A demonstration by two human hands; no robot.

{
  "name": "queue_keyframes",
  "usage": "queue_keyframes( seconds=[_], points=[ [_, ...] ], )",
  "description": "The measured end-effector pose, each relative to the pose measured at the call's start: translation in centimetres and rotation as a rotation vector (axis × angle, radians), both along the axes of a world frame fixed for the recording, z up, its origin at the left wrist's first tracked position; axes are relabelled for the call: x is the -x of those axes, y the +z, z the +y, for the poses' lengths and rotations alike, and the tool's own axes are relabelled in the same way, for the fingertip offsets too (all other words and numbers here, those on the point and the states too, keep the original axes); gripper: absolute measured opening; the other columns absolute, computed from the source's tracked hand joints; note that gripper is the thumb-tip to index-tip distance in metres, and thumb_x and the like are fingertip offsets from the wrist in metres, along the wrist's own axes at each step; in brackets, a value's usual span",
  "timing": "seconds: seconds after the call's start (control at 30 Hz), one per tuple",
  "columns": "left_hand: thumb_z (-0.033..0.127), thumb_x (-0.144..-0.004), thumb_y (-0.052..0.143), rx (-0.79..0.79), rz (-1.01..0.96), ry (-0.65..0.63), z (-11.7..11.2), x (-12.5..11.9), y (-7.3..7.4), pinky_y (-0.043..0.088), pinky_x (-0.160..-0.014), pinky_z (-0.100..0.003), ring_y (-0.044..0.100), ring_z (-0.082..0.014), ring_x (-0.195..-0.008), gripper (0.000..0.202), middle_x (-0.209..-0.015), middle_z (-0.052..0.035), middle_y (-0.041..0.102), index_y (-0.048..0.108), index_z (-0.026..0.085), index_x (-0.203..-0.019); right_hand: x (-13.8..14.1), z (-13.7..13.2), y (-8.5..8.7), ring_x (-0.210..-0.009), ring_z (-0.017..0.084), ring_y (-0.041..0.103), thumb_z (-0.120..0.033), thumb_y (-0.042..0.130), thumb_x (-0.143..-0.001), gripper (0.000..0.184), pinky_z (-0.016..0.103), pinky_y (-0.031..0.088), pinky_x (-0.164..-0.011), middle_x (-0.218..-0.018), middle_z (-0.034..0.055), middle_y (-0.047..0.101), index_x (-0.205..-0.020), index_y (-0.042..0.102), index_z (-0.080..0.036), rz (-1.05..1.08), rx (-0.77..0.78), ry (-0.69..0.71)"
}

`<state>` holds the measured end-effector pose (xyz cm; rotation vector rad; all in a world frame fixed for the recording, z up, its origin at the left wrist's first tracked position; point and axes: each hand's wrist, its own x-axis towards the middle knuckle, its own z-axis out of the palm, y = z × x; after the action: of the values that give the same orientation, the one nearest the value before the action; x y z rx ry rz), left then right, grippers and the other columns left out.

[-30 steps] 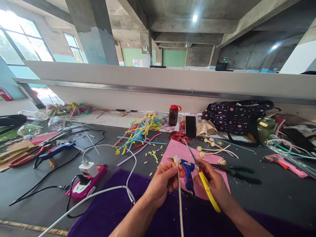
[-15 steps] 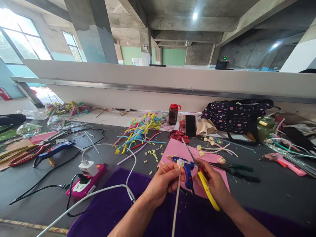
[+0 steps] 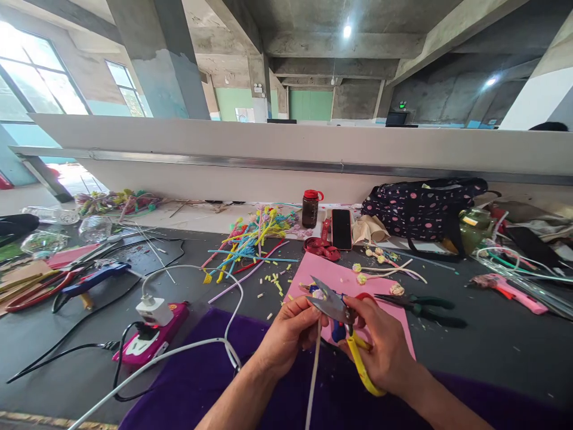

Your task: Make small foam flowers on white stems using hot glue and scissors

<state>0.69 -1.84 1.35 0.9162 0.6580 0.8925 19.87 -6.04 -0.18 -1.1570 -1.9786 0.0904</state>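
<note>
My left hand (image 3: 290, 331) pinches a cream stick (image 3: 312, 376) with a small pale flower bud (image 3: 318, 294) at its top; the stick hangs down toward the purple cloth (image 3: 201, 382). My right hand (image 3: 380, 346) grips scissors (image 3: 340, 316) with yellow and red handles. Their blades point left, and the tips lie just by the bud. A blue glue gun (image 3: 338, 327) lies on the pink sheet (image 3: 349, 280) behind my hands, mostly hidden by them.
Green pliers (image 3: 421, 304) lie right of the pink sheet. Coloured stems (image 3: 250, 239), a dark bottle (image 3: 310, 208), a phone (image 3: 341, 229) and a spotted bag (image 3: 421, 209) sit further back. A pink charger base (image 3: 150, 337) with white cable (image 3: 188, 352) lies at the left.
The scissors swung from pointing away over the pink sheet to pointing left at the bud. My right hand moved closer to the left hand. The stick stayed in my left hand.
</note>
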Motion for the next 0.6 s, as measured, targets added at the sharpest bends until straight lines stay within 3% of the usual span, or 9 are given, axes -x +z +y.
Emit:
queue_keyframes(
  seconds=[0.33,0.6],
  points=[
    [0.033,-0.066,0.071,0.037,-0.045,-0.025,-0.07,0.04,0.22,0.021,-0.037,-0.017,0.04,-0.0037,-0.041,0.024,-0.06,-0.0006,0.06,0.058,0.013,-0.064,0.05,0.21,-0.47,-0.077,0.021,0.056,-0.026,0.062,-0.076,0.054,0.035,0.047,-0.067,-0.092,0.008,0.056,-0.124,0.04,-0.017,-0.063,-0.049,-0.05],
    [0.035,-0.065,0.071,0.031,-0.029,-0.027,-0.09,0.04,0.15,0.022,-0.037,-0.016,0.041,-0.0039,-0.041,0.025,-0.061,-0.0013,0.061,0.059,0.013,-0.065,-0.06,0.39,-0.64,-0.074,0.021,0.058,-0.035,0.061,-0.078,0.053,0.034,0.048,-0.065,-0.087,0.0072,0.057,-0.124,0.041,-0.017,-0.103,-0.101,-0.067]
  ],
)
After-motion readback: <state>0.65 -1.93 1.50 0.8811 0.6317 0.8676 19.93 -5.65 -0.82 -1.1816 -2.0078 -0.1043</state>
